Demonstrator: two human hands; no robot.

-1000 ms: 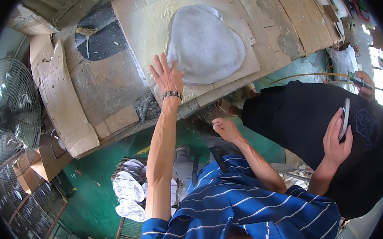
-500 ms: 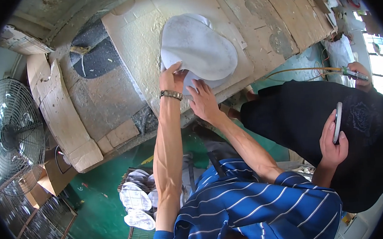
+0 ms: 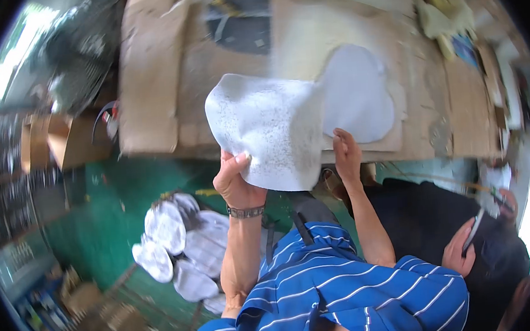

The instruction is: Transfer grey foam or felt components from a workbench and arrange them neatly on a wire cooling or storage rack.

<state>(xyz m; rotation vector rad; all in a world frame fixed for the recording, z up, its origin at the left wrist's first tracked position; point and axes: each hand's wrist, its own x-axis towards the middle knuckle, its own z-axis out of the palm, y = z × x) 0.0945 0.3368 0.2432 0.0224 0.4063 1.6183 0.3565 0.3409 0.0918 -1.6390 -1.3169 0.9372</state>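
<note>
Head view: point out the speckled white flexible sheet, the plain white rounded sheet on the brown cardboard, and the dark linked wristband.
Speckled white flexible sheet [image 3: 274, 127], head view, middle of speckled face.
Plain white rounded sheet [image 3: 357, 96], head view, middle of upper face.
Dark linked wristband [image 3: 246, 212], head view, mid-band.

You can read no text, label, brand, number or sign anywhere in this view
</note>
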